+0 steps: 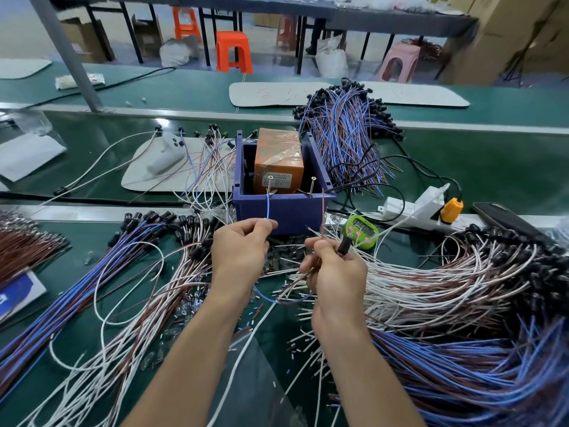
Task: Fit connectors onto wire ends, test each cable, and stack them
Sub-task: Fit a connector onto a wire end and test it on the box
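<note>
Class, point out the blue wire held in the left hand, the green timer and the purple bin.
blue wire (268, 206): head view, its upright stretch.
green timer (362, 228): head view, its display face.
purple bin (286, 212): head view, its front wall.

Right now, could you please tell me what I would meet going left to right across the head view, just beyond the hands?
White handheld device → purple bin → green timer → white power strip → black phone.

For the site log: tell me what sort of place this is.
Probably a cable assembly workshop: heaps of wires on a long green bench, a blue box, plastic stools behind.
</note>
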A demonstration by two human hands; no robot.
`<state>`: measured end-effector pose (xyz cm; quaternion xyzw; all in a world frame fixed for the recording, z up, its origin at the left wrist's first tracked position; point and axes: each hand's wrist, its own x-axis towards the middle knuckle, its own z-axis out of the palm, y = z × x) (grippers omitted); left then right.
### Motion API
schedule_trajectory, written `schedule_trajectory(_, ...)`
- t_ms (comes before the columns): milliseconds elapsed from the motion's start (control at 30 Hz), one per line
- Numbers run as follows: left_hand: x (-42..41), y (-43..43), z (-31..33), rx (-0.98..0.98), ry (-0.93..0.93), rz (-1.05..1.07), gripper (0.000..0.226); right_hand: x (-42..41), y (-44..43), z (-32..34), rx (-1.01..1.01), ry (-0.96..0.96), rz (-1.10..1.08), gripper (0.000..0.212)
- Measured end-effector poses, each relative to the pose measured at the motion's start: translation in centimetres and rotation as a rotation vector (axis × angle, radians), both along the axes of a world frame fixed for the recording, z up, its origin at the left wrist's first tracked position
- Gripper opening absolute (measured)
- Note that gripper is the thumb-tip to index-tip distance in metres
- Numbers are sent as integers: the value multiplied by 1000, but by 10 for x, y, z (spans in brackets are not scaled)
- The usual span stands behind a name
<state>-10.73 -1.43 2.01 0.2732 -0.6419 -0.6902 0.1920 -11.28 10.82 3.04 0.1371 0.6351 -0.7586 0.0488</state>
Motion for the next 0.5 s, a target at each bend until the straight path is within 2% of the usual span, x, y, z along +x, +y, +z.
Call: schedule_trajectory(500, 3, 3, 0, -8, -11, -14, 28, -1, 1, -3, -20, 4, 3, 23)
